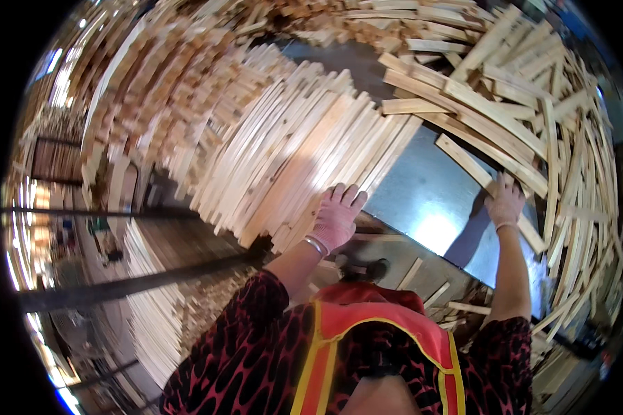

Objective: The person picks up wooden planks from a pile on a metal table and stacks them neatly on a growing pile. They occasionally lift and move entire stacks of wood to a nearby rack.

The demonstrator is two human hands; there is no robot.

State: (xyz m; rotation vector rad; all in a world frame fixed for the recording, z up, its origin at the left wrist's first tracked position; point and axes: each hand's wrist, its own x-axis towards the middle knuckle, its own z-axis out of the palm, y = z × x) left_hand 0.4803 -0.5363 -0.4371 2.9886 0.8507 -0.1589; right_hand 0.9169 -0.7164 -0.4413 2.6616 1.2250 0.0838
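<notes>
My left hand, in a pale pink knit glove, rests on the near right end of a row of wooden strips laid side by side. Its fingers are spread and lie over the strips. My right hand, also gloved, is closed over a single wooden strip that slants across the metal tabletop. That strip shows on both sides of the hand. Bare shiny metal separates it from the row.
Loose wooden strips lie in a jumbled heap along the right side and far right. Stacked lumber rises at the far left. Dark metal bars cross the left side. Scraps lie below the table's near edge.
</notes>
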